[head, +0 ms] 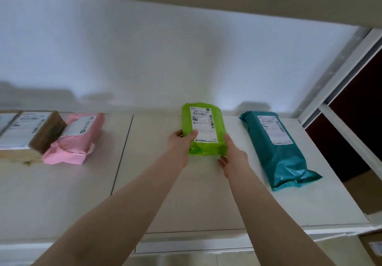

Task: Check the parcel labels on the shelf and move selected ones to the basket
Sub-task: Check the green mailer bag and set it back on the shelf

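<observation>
A lime-green parcel [203, 129] with a white label facing up lies on the white shelf [157, 183], near its back wall. My left hand [182, 141] grips the parcel's near left corner, thumb on the label. My right hand [232, 156] holds its near right corner, fingers curled under the edge. To the right lies a long teal parcel [277, 150] with its own label. On the left sit a pink parcel [76, 139] and a brown cardboard box [31, 133], both labelled. No basket is in view.
A white shelf board spans overhead. The shelf's white upright frame [330, 92] stands at the right, with a dark opening behind it. A cardboard box [372, 247] shows at the lower right, below the shelf edge.
</observation>
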